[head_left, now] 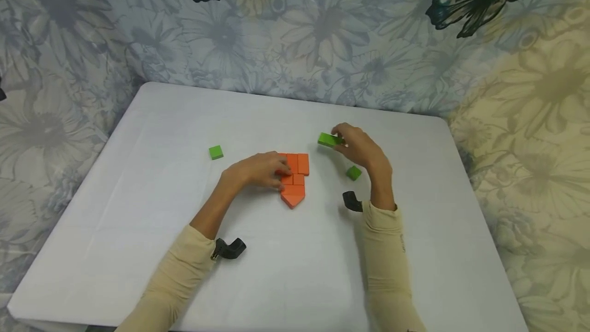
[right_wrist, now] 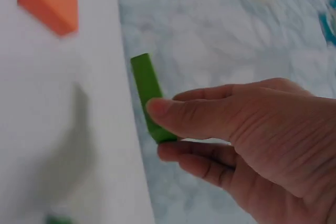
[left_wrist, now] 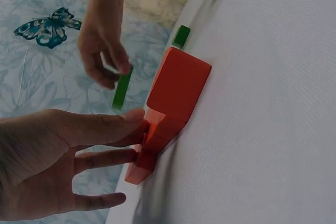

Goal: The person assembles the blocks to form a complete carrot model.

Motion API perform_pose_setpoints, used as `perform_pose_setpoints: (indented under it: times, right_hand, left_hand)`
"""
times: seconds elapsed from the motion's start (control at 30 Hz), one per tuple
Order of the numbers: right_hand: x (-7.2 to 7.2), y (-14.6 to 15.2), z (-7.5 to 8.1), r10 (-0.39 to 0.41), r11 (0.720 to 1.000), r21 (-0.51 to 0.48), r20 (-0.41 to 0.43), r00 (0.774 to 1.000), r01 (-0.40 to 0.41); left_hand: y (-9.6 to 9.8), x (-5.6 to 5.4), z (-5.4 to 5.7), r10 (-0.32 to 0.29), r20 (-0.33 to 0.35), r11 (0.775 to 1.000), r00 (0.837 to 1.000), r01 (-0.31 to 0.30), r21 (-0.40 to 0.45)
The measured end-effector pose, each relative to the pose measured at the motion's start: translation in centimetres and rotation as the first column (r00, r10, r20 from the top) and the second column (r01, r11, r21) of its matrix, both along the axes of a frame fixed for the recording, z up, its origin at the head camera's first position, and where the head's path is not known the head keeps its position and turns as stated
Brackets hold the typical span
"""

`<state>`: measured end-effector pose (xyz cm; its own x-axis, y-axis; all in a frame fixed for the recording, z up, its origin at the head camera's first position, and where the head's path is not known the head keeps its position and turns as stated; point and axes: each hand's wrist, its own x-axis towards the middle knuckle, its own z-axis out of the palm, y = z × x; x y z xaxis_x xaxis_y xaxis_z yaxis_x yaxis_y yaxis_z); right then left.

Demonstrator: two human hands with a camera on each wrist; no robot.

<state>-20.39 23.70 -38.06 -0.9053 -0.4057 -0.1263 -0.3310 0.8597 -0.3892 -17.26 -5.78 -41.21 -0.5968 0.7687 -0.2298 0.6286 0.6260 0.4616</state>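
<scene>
Several orange blocks (head_left: 293, 178) lie together on the white table, with a pointed end toward the person. My left hand (head_left: 260, 169) is at their left side; in the left wrist view its fingers are mostly straight and its thumb and fingertips touch or nearly touch the orange blocks (left_wrist: 181, 85). Above the table, up and right of the orange group, my right hand (head_left: 361, 146) pinches a long green block (head_left: 329, 140) between thumb and fingers. In the right wrist view the block (right_wrist: 146, 87) stands out beyond the thumb, its lower end partly covered.
A small green block (head_left: 215, 152) lies left of the orange group. Another small green block (head_left: 353, 172) lies below the right hand, near the wrist. The white table (head_left: 286, 281) meets a flower-patterned backdrop (head_left: 295, 29) at its far edge. Each sleeve carries a black wrist camera.
</scene>
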Motion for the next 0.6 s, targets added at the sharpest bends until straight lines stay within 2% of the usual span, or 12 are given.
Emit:
perform_pose_setpoints:
  times: [0.13,0.23,0.33,0.47,0.6]
  right_hand:
    - [-1.6,-4.1,-1.4,0.107,0.994,0.024,-0.001,0.994,-0.107]
    - [-2.3,-5.9,-2.7,0.141,0.989,0.04,0.041,0.989,-0.143]
    - [-2.5,-6.8,-3.4,0.142,0.988,0.057,0.064,0.988,-0.145]
    - [-2.3,-7.1,-3.8,0.146,0.987,0.066,0.04,0.989,-0.148]
    - [-2.0,-7.3,-3.9,0.171,0.985,0.018,0.062,0.983,-0.172]
  left_hand:
    - [0.0,-0.2,0.0,-0.025,0.018,1.0,1.0,0.025,0.0]
    - [0.0,-0.3,-0.1,-0.052,0.038,0.999,0.998,0.052,0.008]
    - [0.0,-0.4,-0.2,-0.067,0.052,0.998,0.996,0.066,0.009]
    - [-0.1,-0.5,-0.2,-0.062,0.049,0.998,0.997,0.062,-0.011]
    - [-0.4,-0.4,-0.1,-0.059,0.046,0.998,0.997,0.06,-0.016]
